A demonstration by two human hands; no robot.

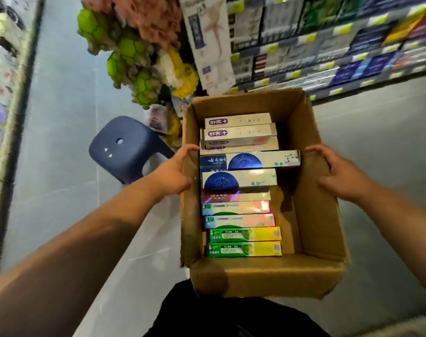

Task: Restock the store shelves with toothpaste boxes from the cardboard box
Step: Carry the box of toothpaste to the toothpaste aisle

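An open cardboard box (316, 210) hangs in front of me above the floor. My left hand (175, 171) grips its left wall, thumb hooked over the rim. My right hand (338, 173) grips the right wall the same way. Inside lies a row of several toothpaste boxes: white ones with purple logos (238, 133) at the far end, blue-and-silver ones (251, 160) in the middle, pink ones (238, 221) and green-yellow ones (246, 249) nearest me. The store shelves (353, 45), packed with boxed goods, run along the upper right.
A dark blue plastic stool (124, 147) stands on the grey floor left of the cardboard box. Green and yellow plush toys (139, 66) hang beyond it at the shelf end. Another display edge (10, 117) runs down the far left.
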